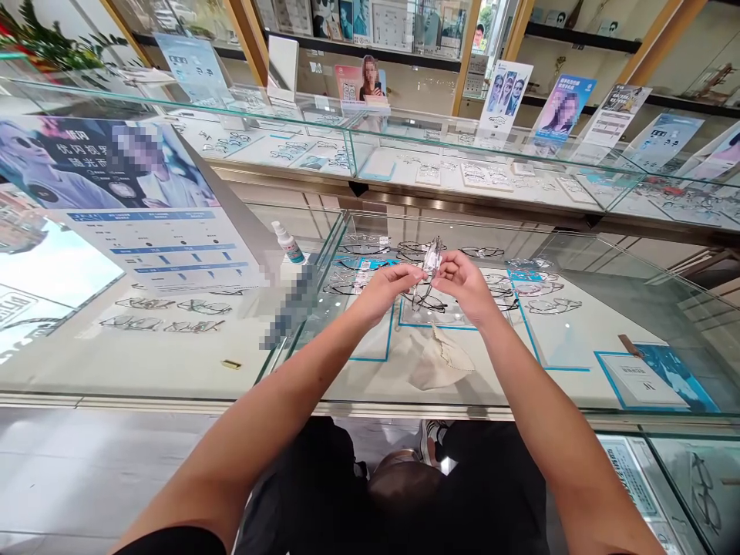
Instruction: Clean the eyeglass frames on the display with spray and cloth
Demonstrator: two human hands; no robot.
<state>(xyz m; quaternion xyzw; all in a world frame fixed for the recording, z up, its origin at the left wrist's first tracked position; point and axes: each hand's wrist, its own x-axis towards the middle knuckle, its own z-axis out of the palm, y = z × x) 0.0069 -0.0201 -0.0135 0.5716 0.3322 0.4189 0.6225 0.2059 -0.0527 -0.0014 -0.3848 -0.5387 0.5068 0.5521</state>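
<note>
Both my hands meet over a glass display counter (pixel 578 370) and hold a pair of clear-framed glasses (pixel 431 258) upright between them. My left hand (pixel 388 287) pinches the frame from the left with its fingers closed. My right hand (pixel 465 284) grips it from the right, fingers curled. A beige cleaning cloth (pixel 438 361) lies crumpled on the glass just below the hands. A small white spray bottle (pixel 287 242) with a blue label stands to the left of them.
Several eyeglass frames lie on trays inside the case below the glass. A large poster (pixel 132 208) lies flat at the left. A second glass counter (pixel 405 166) with standing adverts runs across the back. A small brass piece (pixel 231 364) sits near the front edge.
</note>
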